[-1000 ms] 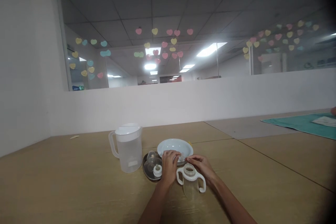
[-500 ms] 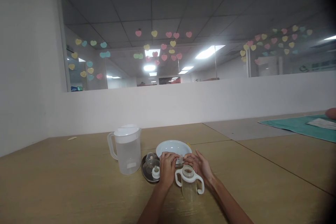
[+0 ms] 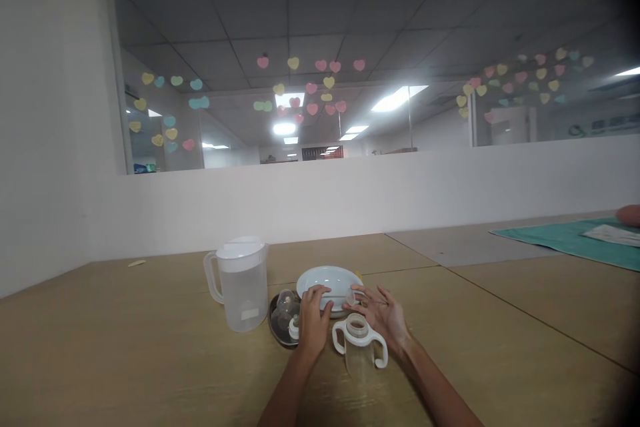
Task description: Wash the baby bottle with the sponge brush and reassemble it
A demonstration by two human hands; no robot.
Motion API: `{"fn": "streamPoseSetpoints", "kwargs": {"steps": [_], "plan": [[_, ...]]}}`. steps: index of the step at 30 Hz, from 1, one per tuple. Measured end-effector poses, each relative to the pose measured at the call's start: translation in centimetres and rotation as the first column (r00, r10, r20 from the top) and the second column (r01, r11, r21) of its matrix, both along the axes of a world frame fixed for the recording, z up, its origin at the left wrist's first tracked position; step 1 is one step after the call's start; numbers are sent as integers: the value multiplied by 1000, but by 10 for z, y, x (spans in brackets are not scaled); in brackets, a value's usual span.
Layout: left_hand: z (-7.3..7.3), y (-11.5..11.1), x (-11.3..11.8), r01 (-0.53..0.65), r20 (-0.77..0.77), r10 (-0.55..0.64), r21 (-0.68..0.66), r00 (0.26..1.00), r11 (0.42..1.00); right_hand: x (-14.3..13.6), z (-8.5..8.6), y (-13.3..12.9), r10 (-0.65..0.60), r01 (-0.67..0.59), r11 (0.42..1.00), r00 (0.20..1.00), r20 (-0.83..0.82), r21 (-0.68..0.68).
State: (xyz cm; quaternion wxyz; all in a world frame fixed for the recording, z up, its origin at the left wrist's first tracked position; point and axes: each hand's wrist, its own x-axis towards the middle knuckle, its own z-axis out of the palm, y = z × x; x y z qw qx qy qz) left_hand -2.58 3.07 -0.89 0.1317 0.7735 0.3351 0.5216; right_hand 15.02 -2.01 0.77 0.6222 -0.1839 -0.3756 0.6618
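My left hand (image 3: pixel 313 323) has its fingers curled over the front of the pale blue bowl (image 3: pixel 325 275). Between its fingertips and my right hand runs a thin pale straw-like stick (image 3: pixel 337 296), whose kind is unclear. The fingertips of my right hand (image 3: pixel 384 315) pinch a small clear cup-shaped piece (image 3: pixel 351 297) at the other end, palm turned partly up. Just in front stands an uncapped clear baby bottle (image 3: pixel 359 353) with two white handles, upright on the table, touched by neither hand.
A lidded clear pitcher (image 3: pixel 245 293) stands on the left. Beside it a metal tray (image 3: pixel 273 330) holds a clear dome cap (image 3: pixel 287 301) and a white-ringed bottle nipple (image 3: pixel 294 328), partly behind my left hand. At far right lie a green cloth (image 3: pixel 545 238) and another person's hand (image 3: pixel 629 215).
My hands have drawn slightly apart: the left went a little left, and the thin stick now shows between them. The clear piece has shifted slightly right with my right hand. The bottle stays put.
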Motion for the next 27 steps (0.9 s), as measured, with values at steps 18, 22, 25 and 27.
{"fn": "streamPoseSetpoints", "kwargs": {"steps": [18,22,25,27], "plan": [[-4,1,-4,-58,18,58,-13,998,998,9,0,6,-196,178,978,963,-187,-112],[-4,1,-4,-72,17,72,-16,997,997,10,2,5,-216,194,974,954,-207,-120],[-4,1,-4,-73,15,74,-14,997,997,11,3,3,-217,196,974,949,-230,-110],[-4,1,-4,-68,9,68,-19,998,998,11,4,3,-216,197,975,948,-233,-104]]}}
